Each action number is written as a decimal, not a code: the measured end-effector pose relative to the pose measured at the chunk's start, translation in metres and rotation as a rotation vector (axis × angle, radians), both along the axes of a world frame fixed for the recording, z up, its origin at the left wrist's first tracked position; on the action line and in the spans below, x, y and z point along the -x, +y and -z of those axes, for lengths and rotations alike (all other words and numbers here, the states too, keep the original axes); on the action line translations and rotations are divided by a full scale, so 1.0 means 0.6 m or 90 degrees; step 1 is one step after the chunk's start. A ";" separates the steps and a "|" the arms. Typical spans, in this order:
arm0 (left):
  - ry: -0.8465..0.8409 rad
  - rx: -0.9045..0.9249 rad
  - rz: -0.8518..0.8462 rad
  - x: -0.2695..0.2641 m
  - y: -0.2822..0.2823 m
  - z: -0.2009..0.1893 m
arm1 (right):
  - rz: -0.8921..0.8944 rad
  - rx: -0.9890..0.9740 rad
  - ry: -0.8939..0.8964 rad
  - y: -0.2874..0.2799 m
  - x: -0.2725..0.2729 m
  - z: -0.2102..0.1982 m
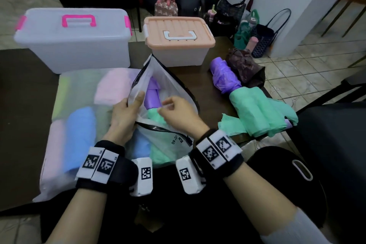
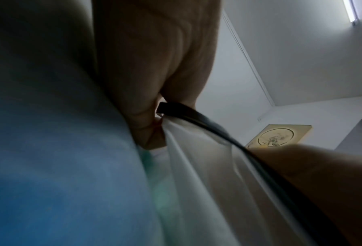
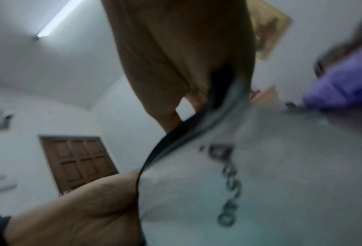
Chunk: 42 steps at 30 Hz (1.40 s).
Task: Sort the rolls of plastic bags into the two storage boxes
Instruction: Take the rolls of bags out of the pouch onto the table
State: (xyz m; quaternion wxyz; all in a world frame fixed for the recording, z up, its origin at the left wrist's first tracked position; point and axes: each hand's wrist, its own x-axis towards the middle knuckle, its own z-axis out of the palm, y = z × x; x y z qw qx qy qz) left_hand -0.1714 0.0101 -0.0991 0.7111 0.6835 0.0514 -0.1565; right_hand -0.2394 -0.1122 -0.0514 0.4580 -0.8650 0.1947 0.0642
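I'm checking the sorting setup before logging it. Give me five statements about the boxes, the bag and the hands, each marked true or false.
1. The clear storage box with pink handle is shut. True.
2. The storage box with peach lid stands open. False: its lid is on.
3. Both hands hold the frosted zip bag open. True: left hand and right hand pinch its opening.
4. A purple roll shows inside that bag. True.
5. The green roll on the dark table lies in a box. False: it lies beside the purple roll on the table.
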 end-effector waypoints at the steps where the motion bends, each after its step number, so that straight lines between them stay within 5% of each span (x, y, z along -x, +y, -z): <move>1: 0.005 0.011 0.001 -0.002 0.005 0.003 | -0.013 0.002 0.055 0.009 -0.009 0.012; 11: 0.008 0.081 0.032 0.000 0.010 0.009 | 0.023 -0.084 0.240 0.007 -0.027 0.024; 18: -0.013 0.072 0.034 0.005 0.013 0.009 | 0.011 -0.262 0.237 -0.003 -0.021 0.034; 24: -0.030 0.065 0.023 0.000 0.015 0.016 | 0.034 -0.393 0.103 -0.013 -0.019 0.040; 32: -0.080 0.010 -0.009 -0.002 0.009 0.022 | 0.360 -0.594 -0.332 -0.094 -0.040 -0.004; 36: -0.093 -0.008 -0.009 -0.005 0.011 0.029 | 0.434 -0.372 -0.304 -0.179 -0.032 -0.032; 42: -0.098 -0.017 -0.004 -0.002 0.012 0.026 | 0.297 0.267 -0.013 -0.228 0.006 0.011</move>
